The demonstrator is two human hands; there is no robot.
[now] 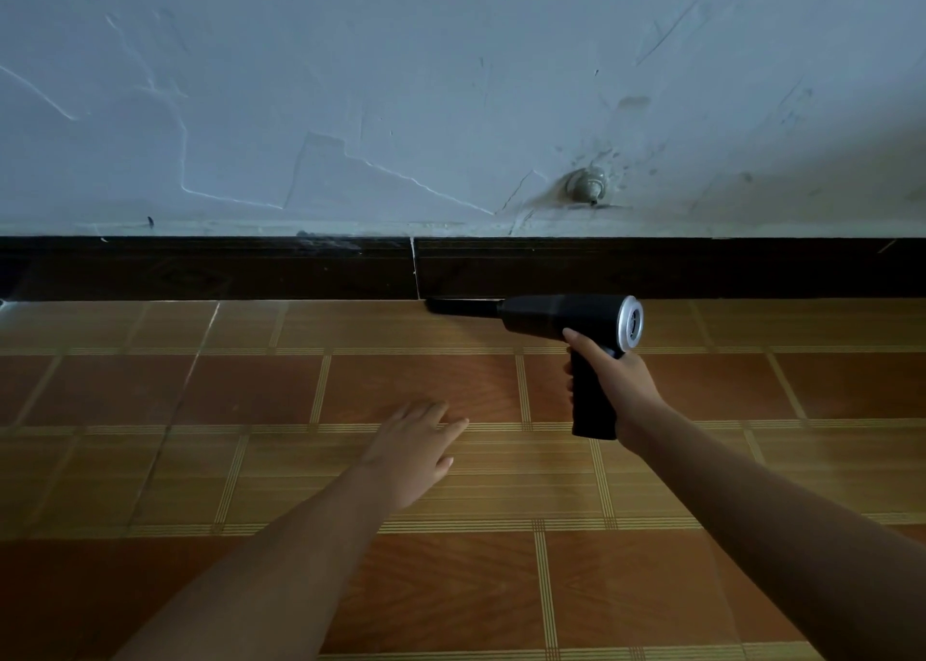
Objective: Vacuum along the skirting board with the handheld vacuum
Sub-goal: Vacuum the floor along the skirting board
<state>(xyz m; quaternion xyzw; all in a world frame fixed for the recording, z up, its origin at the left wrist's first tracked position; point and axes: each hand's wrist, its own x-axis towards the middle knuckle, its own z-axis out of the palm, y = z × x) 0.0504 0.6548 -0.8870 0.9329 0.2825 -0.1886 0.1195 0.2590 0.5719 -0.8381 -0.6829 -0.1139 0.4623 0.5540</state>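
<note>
Wall (451, 59): pale, cracked plaster fills the upper part of the view, with a small capped fitting (586, 186) low down on the right.
Floor (150, 460): brown and orange tiles with striped borders, running up to the foot of the wall.
Skirting board (200, 269): a dark band across the whole width between wall and floor. A pale dusty smear (325, 243) sits on its top edge left of centre.
Handheld vacuum (566, 314): black and pistol-shaped with a silver rear cap, held level just above the floor, close to the board and right of centre.
Right hand (616, 384): wrapped round the vacuum's grip, thumb up on the body.
Left hand (411, 455): holds nothing, fingers straight and slightly spread low over the tiles. I cannot tell whether it touches them.
Nozzle (461, 306): thin and black, pointing left, its tip in the corner where board meets floor, just right of the joint (415, 269).
Step in hand: probably mid-pass along the base of the board.
Next move: likely to slide the tip left past the joint while keeping it tight in the corner. The dusty top edge would need a higher pass.
</note>
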